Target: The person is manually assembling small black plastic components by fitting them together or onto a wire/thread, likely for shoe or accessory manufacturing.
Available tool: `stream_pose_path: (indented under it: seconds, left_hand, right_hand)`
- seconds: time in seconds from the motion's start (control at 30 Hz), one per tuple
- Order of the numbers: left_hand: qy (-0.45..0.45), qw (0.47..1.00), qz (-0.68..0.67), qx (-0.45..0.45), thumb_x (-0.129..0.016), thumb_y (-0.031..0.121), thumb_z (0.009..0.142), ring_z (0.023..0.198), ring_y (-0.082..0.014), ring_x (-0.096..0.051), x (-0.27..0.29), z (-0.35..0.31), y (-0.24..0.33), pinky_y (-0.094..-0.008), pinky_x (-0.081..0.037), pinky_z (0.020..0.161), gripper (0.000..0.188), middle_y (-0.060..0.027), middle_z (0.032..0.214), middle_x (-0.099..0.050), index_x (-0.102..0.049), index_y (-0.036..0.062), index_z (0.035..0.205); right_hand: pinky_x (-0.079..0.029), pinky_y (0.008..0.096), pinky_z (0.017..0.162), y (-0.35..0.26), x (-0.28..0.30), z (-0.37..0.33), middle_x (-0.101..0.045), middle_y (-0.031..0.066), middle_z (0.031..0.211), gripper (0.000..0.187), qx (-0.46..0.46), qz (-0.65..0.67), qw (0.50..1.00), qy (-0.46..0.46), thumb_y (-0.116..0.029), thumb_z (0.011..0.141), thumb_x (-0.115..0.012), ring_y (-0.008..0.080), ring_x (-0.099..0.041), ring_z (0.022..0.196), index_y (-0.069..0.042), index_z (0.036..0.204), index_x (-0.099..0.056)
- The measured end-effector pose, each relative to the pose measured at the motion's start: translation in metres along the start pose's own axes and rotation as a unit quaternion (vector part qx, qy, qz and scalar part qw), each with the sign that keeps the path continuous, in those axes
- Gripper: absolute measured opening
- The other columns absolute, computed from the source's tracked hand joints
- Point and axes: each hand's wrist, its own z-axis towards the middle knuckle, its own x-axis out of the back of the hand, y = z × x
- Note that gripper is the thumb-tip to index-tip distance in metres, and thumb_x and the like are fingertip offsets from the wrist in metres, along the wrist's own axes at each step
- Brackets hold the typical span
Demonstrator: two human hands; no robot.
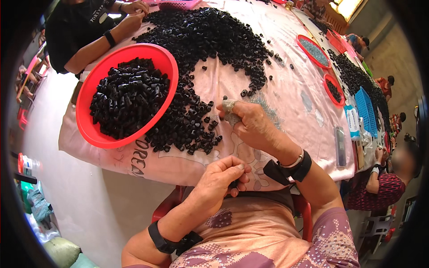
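My left hand is closed in front of my lap at the table's near edge, with a small black plastic part showing between the fingers. Over the cloth, my right hand has its thumb and forefinger pressed together, their tips wrapped in a pale covering. What that pinch holds, if anything, is too small to make out. Just left of those fingertips begins a spread of small black plastic caps. Beyond the right hand's knuckles lies a scatter of tiny clear, shiny pieces, partly hidden by the hand.
A red basin full of longer black parts stands at the left. The large black heap extends behind it, near another person's hands. Red trays, a blue basket and a phone-like slab lie right.
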Motion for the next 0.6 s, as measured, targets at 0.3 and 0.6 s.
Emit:
stream_pose_path:
  seconds: [0.3, 0.6]
  left_hand:
    - [-0.009, 1.000, 0.017, -0.007, -0.056, 0.020, 0.096, 0.069, -0.0094, -0.056, -0.002, -0.001, 0.002, -0.0204, -0.041, 0.057, 0.016, -0.0011, 0.079, -0.059, -0.062, 0.0049, 0.098]
    - [-0.001, 1.000, 0.030, -0.009, -0.056, 0.019, 0.095, 0.066, -0.0072, -0.053, -0.004, -0.002, 0.002, -0.0187, -0.040, 0.056, 0.016, -0.0001, 0.077, -0.057, -0.063, 0.0038, 0.098]
  right_hand:
    - [-0.051, 0.0394, 0.068, -0.004, 0.001, 0.003, -0.062, 0.0128, 0.086, 0.028, 0.037, -0.112, 0.993, 0.009, 0.005, 0.077, -0.058, 0.0337, -0.062, 0.075, -0.005, 0.101, -0.067]
    - [-0.052, 0.0379, 0.076, -0.005, -0.011, 0.018, -0.063, 0.0103, 0.093, 0.013, 0.095, -0.289, 0.950, -0.064, -0.004, 0.071, -0.064, 0.0291, -0.060, 0.093, -0.005, 0.082, -0.069]
